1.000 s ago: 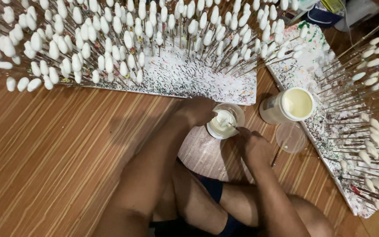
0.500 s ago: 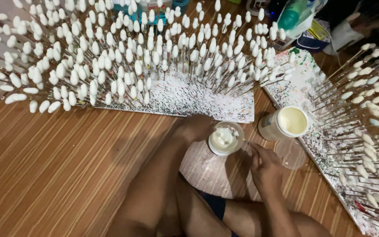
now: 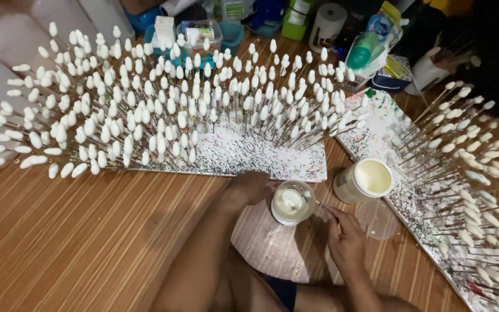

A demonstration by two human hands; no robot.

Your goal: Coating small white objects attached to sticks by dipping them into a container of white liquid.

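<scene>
Hands meet at a small clear cup (image 3: 291, 202) on the floor: left hand (image 3: 249, 188) cups its left side, right hand (image 3: 345, 234) pinches a thin stick beside it. Cream jar (image 3: 365, 180) stands just right; white-tipped sticks (image 3: 163, 115) crowd far boards.

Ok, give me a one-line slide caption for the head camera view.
Left hand steadies a small clear cup of white liquid, right hand beside it, among boards of white-tipped sticks.

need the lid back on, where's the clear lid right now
In the head view, the clear lid lies flat on the wooden floor, right of the right hand, just below the open cream-filled jar.
</scene>
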